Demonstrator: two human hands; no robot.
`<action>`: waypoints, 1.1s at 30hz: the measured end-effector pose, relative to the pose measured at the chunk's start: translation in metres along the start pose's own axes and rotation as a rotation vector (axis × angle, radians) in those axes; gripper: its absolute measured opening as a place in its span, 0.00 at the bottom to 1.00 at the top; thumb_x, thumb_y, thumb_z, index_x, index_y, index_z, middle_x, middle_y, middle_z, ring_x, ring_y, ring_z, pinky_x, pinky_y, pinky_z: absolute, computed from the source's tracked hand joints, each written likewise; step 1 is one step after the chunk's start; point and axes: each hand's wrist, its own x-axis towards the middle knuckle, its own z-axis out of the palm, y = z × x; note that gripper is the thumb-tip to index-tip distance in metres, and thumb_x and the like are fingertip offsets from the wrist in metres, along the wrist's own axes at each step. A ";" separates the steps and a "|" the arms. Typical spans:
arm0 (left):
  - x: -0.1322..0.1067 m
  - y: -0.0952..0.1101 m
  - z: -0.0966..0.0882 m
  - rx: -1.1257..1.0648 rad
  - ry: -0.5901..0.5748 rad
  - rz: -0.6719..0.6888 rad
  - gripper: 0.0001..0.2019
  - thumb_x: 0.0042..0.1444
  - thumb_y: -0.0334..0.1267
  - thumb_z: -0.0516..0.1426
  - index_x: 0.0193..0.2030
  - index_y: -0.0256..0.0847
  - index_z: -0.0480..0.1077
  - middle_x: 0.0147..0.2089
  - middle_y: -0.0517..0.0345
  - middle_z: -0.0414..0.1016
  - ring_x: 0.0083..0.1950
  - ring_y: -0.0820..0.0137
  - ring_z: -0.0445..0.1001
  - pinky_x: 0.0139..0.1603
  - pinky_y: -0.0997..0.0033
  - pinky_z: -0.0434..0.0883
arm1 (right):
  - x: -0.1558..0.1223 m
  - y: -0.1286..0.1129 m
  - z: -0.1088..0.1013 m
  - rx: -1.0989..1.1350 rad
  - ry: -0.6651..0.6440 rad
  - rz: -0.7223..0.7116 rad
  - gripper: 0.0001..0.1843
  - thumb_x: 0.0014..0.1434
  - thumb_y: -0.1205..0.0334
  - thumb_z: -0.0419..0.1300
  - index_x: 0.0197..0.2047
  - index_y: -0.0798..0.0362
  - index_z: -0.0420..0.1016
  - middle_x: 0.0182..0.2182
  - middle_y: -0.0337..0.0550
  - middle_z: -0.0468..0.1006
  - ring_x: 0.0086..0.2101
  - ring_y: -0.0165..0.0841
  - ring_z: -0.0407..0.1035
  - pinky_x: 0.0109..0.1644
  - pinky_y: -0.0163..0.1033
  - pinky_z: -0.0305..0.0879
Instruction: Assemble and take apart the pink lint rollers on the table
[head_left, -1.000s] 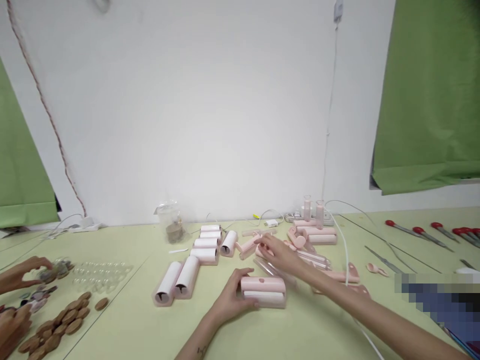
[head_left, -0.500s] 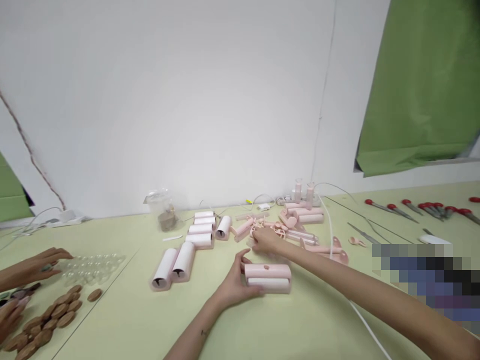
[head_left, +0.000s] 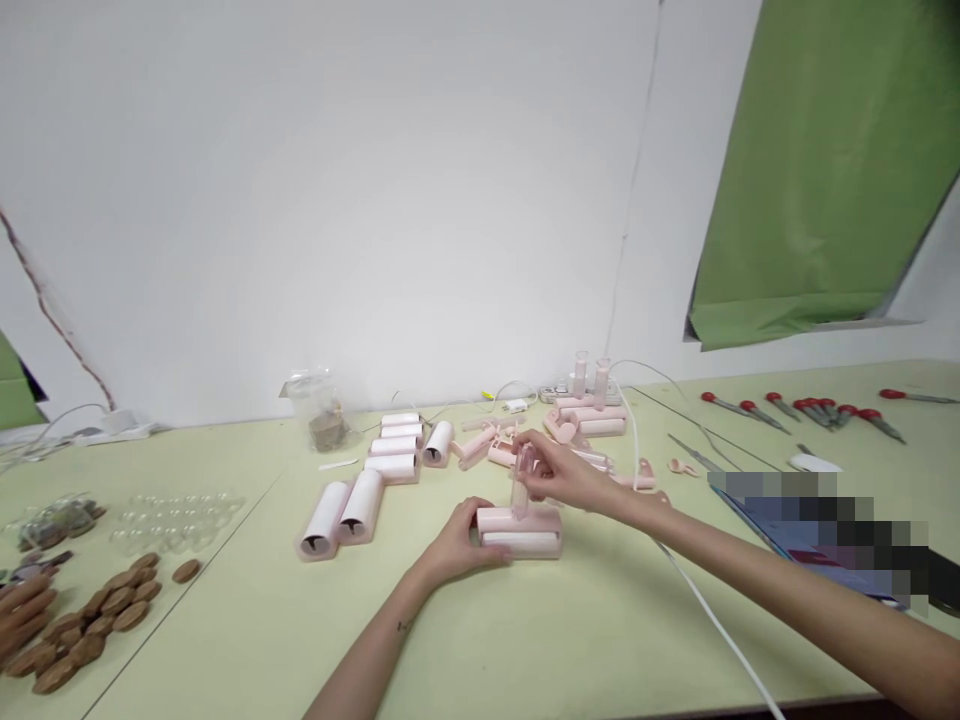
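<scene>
My left hand grips the left end of a pink and white roller head lying on the table. Pinched in my right hand is a clear pinkish tube, held upright. Its lower end meets the top of the roller head, near the middle; whether it is seated in the hole there, I cannot tell. Behind my hands lies a loose pile of small pink plastic parts. To the left, several more roller heads with white rolls rest on the table.
Further back stand pink pieces with upright clear tubes. Several red-tipped tools lie at the right, and a white cable crosses the table. Brown oval pieces, clear plastic domes and another person's hand are at the left.
My right hand has come back from the pile of pink parts with the clear tube and brought it onto the roller head. My left hand still holds the roller head.
</scene>
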 end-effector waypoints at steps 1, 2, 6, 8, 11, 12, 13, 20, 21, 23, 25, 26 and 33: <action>0.000 0.000 0.000 0.003 0.001 0.002 0.27 0.38 0.43 0.63 0.45 0.40 0.60 0.45 0.55 0.64 0.47 0.63 0.63 0.46 0.68 0.61 | 0.000 -0.001 0.001 -0.037 0.010 -0.008 0.12 0.52 0.67 0.49 0.41 0.50 0.55 0.24 0.31 0.64 0.23 0.26 0.65 0.26 0.30 0.60; 0.000 0.000 0.000 0.006 0.001 0.003 0.27 0.38 0.43 0.63 0.45 0.40 0.60 0.44 0.55 0.65 0.46 0.63 0.63 0.45 0.68 0.61 | 0.001 -0.003 0.001 -0.062 0.013 -0.016 0.12 0.52 0.67 0.49 0.41 0.50 0.55 0.24 0.32 0.64 0.24 0.26 0.65 0.26 0.30 0.59; -0.001 0.001 -0.001 0.024 0.002 -0.007 0.27 0.38 0.43 0.63 0.46 0.40 0.60 0.44 0.55 0.66 0.47 0.62 0.63 0.45 0.67 0.61 | 0.003 -0.005 -0.004 -0.138 -0.020 -0.048 0.10 0.51 0.65 0.51 0.39 0.50 0.58 0.24 0.33 0.66 0.24 0.27 0.63 0.25 0.30 0.54; -0.001 0.001 -0.001 0.033 0.000 -0.014 0.27 0.39 0.43 0.62 0.46 0.39 0.59 0.43 0.55 0.66 0.46 0.62 0.64 0.45 0.67 0.61 | 0.005 -0.006 -0.007 -0.182 -0.038 -0.059 0.08 0.51 0.62 0.52 0.36 0.51 0.59 0.22 0.33 0.66 0.23 0.28 0.62 0.24 0.30 0.52; -0.001 0.001 -0.001 0.036 -0.003 -0.017 0.26 0.40 0.43 0.62 0.46 0.39 0.59 0.42 0.55 0.66 0.45 0.63 0.64 0.44 0.68 0.62 | 0.010 -0.007 -0.011 -0.250 -0.054 -0.072 0.05 0.52 0.60 0.52 0.32 0.51 0.59 0.21 0.34 0.65 0.22 0.29 0.61 0.23 0.30 0.49; -0.001 0.000 -0.001 0.035 -0.002 -0.016 0.26 0.40 0.43 0.62 0.45 0.39 0.59 0.42 0.55 0.67 0.44 0.64 0.65 0.43 0.68 0.62 | 0.011 -0.008 -0.011 -0.273 -0.062 -0.075 0.05 0.51 0.61 0.52 0.31 0.52 0.59 0.20 0.34 0.65 0.22 0.29 0.60 0.23 0.31 0.48; 0.000 -0.001 0.000 0.031 0.001 -0.014 0.25 0.40 0.42 0.62 0.45 0.39 0.59 0.41 0.55 0.67 0.44 0.64 0.65 0.43 0.69 0.62 | 0.013 -0.009 -0.011 -0.297 -0.072 -0.079 0.04 0.51 0.61 0.52 0.30 0.52 0.59 0.20 0.34 0.65 0.22 0.29 0.59 0.23 0.31 0.47; 0.002 -0.003 0.001 -0.028 0.021 -0.006 0.24 0.38 0.41 0.63 0.41 0.39 0.60 0.37 0.59 0.67 0.39 0.67 0.66 0.38 0.71 0.63 | 0.022 -0.023 -0.005 -0.414 -0.133 -0.076 0.03 0.48 0.65 0.52 0.30 0.53 0.63 0.19 0.36 0.66 0.20 0.28 0.59 0.22 0.31 0.44; 0.002 -0.003 0.001 -0.029 0.020 -0.009 0.23 0.38 0.41 0.63 0.40 0.39 0.60 0.36 0.59 0.67 0.38 0.67 0.66 0.37 0.72 0.63 | 0.023 -0.025 -0.003 -0.420 -0.135 -0.064 0.04 0.48 0.65 0.52 0.30 0.53 0.63 0.18 0.36 0.66 0.19 0.28 0.59 0.21 0.30 0.44; 0.003 -0.002 0.000 -0.024 0.019 -0.014 0.22 0.37 0.41 0.64 0.38 0.39 0.60 0.35 0.60 0.66 0.37 0.68 0.65 0.35 0.73 0.62 | 0.024 -0.027 0.002 -0.424 -0.132 -0.029 0.06 0.48 0.65 0.51 0.32 0.54 0.64 0.17 0.36 0.67 0.16 0.26 0.59 0.20 0.30 0.45; 0.003 -0.002 0.000 -0.017 0.021 -0.015 0.22 0.37 0.41 0.64 0.38 0.39 0.61 0.35 0.61 0.66 0.36 0.69 0.65 0.34 0.74 0.62 | 0.026 -0.025 0.006 -0.424 -0.119 0.019 0.06 0.49 0.66 0.50 0.32 0.55 0.65 0.17 0.37 0.69 0.13 0.26 0.59 0.19 0.30 0.46; 0.002 -0.002 0.000 -0.014 0.022 -0.016 0.22 0.37 0.41 0.64 0.38 0.40 0.61 0.35 0.61 0.66 0.36 0.69 0.65 0.34 0.74 0.62 | 0.027 -0.024 0.008 -0.425 -0.108 0.043 0.06 0.49 0.66 0.50 0.31 0.55 0.65 0.17 0.37 0.69 0.13 0.26 0.60 0.19 0.30 0.47; 0.003 0.000 -0.001 0.017 0.050 -0.012 0.25 0.34 0.42 0.65 0.40 0.39 0.63 0.35 0.60 0.67 0.37 0.69 0.66 0.35 0.73 0.63 | 0.026 -0.018 0.021 -0.424 0.040 0.144 0.07 0.49 0.68 0.51 0.33 0.57 0.66 0.31 0.52 0.75 0.34 0.41 0.69 0.28 0.34 0.55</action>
